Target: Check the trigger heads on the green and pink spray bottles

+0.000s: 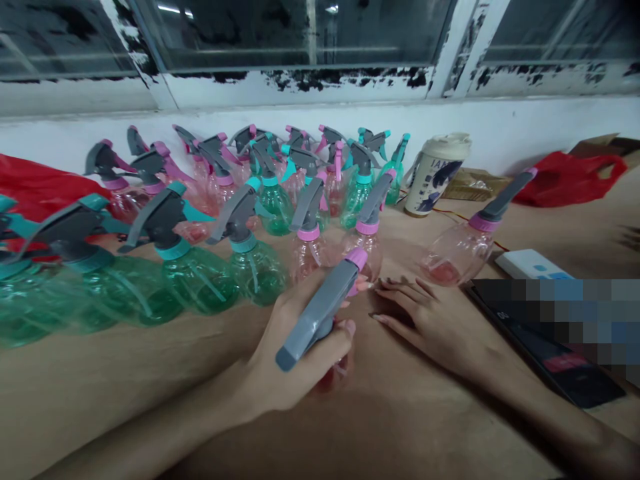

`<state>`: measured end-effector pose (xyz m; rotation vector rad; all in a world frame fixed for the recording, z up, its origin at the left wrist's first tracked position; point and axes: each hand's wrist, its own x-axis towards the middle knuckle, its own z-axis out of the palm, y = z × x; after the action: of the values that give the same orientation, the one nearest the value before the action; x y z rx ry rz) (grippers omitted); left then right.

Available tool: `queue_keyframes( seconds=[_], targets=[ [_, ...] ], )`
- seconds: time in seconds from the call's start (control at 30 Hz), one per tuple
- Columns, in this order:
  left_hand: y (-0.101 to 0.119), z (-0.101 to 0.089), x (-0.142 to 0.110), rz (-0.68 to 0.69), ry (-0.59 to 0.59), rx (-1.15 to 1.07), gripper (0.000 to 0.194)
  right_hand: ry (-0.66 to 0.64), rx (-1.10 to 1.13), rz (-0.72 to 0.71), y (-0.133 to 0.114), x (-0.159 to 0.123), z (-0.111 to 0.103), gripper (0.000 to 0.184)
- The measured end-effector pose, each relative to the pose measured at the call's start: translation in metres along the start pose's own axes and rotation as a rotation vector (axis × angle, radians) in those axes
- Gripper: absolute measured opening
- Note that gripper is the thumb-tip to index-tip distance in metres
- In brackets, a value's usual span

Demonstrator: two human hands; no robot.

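A pink spray bottle (325, 310) with a grey head and pink nozzle stands in front of me. My left hand (295, 340) is wrapped round its neck, under the sprayer head, and hides most of the bottle's body. To the right, my right hand (425, 313) rests low over the table with fingers stretched out and nothing in them. Beyond its fingertips is another pink spray bottle (460, 250), standing apart on the right. Just behind the held bottle are a pink bottle (369, 230) and a second pink bottle (309, 247).
Green spray bottles (200, 277) line the left, with several pink and green ones behind. A red plastic bag (45, 183) lies far left, another red bag (570, 180) at right. A paper cup (435, 173), a white box (533, 265) and a phone (550, 360) are on the table.
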<state>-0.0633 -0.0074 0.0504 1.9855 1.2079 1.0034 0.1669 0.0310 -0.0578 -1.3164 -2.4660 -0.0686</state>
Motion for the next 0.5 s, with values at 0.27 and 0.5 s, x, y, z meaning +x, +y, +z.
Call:
queue_keyframes(
  seconds=[0.27, 0.5],
  targets=[
    [-0.0005, -0.0010, 0.0011, 0.064, -0.033, 0.001, 0.021, 0.007, -0.006, 0.000, 0.0016, -0.0015, 0.0033, 0.041],
    [-0.0050, -0.0003, 0.0008, 0.109, -0.039, 0.026, 0.008, 0.017, -0.024, 0.005, 0.0006, -0.0017, 0.0032, 0.041]
  ],
)
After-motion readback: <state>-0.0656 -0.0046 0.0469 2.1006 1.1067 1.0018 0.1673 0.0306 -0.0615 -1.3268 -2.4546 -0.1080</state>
